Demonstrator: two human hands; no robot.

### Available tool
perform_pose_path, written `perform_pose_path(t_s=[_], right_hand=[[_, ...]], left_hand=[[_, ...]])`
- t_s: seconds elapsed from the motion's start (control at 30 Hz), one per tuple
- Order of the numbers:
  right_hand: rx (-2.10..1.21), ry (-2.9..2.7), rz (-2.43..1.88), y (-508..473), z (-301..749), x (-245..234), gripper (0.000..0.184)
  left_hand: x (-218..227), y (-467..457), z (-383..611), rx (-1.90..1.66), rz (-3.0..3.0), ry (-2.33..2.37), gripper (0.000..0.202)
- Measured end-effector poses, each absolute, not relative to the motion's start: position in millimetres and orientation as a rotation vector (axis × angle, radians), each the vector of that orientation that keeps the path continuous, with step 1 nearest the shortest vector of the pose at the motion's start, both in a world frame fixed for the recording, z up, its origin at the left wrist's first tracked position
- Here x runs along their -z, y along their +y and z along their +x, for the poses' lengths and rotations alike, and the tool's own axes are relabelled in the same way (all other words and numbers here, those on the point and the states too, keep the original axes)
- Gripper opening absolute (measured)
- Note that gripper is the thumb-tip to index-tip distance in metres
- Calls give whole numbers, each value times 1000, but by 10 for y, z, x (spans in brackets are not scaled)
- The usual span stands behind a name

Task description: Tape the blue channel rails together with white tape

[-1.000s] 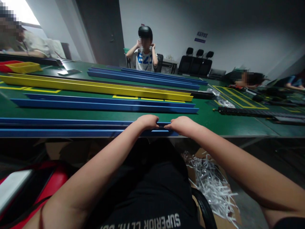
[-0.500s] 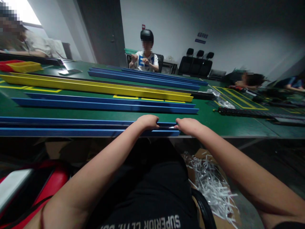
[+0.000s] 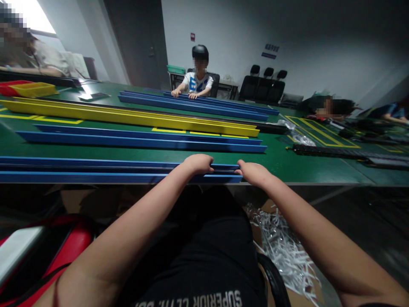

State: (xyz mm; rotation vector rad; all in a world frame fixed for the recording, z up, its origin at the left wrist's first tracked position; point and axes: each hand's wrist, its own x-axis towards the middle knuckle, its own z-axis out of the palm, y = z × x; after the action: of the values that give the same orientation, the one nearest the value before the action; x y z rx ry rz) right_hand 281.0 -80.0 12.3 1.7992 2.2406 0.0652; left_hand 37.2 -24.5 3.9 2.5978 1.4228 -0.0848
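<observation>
A long blue channel-shaped rail lies along the near edge of the table, with a dark strip running inside its groove. My left hand rests over the rail near its right end, fingers curled down into the groove. What its fingertips hold, if anything, is hidden. At the rail's right end is my right hand, fingers bent and closed at the tip of the groove. Whatever lies between these fingers is too small to make out. Behind the rail is another blue rail, parallel to it.
Farther back lie a yellow rail and several blue rails. Red and yellow trays stand at left, a black bar at right. A person sits opposite. White strips fill a cardboard box below.
My right hand has shifted slightly right, and the small white piece at its fingertips no longer shows. My left hand stays put. The person opposite has lowered both hands onto the rails.
</observation>
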Motion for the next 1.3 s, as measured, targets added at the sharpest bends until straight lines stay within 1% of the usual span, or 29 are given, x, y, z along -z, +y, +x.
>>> perform_pose_path(t_s=[0.17,0.33,0.6,0.8,1.1,1.3], right_hand=[[-96,2310,1785,-827,2833,-55,36],[-93,2348,1792,-862,2845,-41,34],[-57,2339,1853,-883,2840,-11,35],[7,2318,1932,-880,2833,7,38],[-11,2359,2015,-886,2871,92,36],[13,2347,2088,-892,2876,111,36]], left_hand=[[-50,-251,370,88,2582,1448,35],[-38,-249,374,77,2584,1445,34],[-17,-229,388,76,2592,1438,35],[-17,-231,391,47,2600,1404,41],[-46,-260,411,-11,2708,1243,37],[-87,-296,506,-27,2773,1134,24]])
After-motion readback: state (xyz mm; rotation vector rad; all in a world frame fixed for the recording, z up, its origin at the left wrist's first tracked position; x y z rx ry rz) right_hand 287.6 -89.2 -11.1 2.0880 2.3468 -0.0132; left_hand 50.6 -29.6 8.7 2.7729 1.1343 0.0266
